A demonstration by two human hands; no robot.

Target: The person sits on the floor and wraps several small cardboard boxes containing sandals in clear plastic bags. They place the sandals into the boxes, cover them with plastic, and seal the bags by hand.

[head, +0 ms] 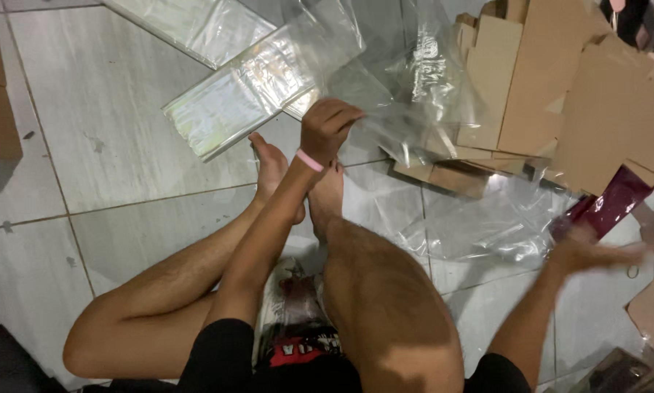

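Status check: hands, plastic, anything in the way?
Left hand pinching clear plastic bag. Right hand blurred, open by dark red packet. Flat brown cardboard pieces crowd the right.

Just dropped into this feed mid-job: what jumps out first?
The left hand, with a pink wristband, pinches a clear plastic bag just beyond the bare feet at centre. At right, the blurred right hand reaches toward a dark red packet, below a heap of flat cardboard pieces.
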